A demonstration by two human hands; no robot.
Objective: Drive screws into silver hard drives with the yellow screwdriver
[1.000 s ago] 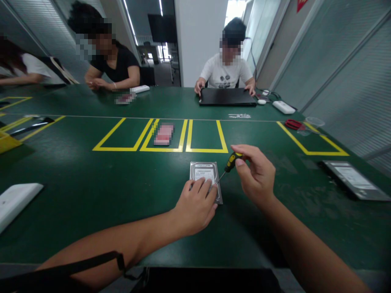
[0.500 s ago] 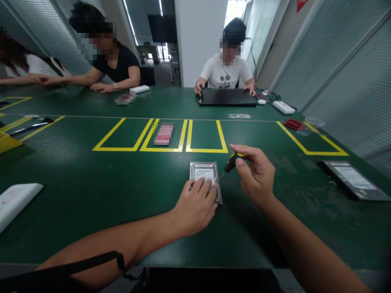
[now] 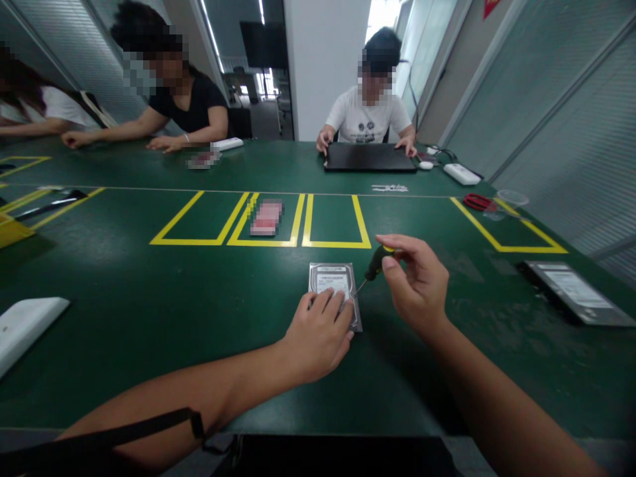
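A silver hard drive [image 3: 330,269] with a white label lies flat on the green table in front of me. Across its near half rests my left hand [image 3: 320,331], fingers on top and thumb at its near right corner, gripping it and hiding part of the label. My right hand [image 3: 417,275] is to the right, thumb and fingers closed round the black and yellow handle of a screwdriver [image 3: 375,264]. The tool slants down to the left, its thin shaft reaching the drive's right edge. Whether the tip sits in a screw is too small to tell.
Yellow tape outlines [image 3: 338,244] mark the table ahead, one around a pink object [image 3: 267,218]. A larger drive [image 3: 579,291] lies at right, a white device [image 3: 30,331] at left. Across the table a person holds a black panel [image 3: 370,158]; other people sit at left.
The screwdriver handle has turned slightly in my right hand, showing less yellow. My left hand and the hard drive stay put. A person's hand at far left has shifted.
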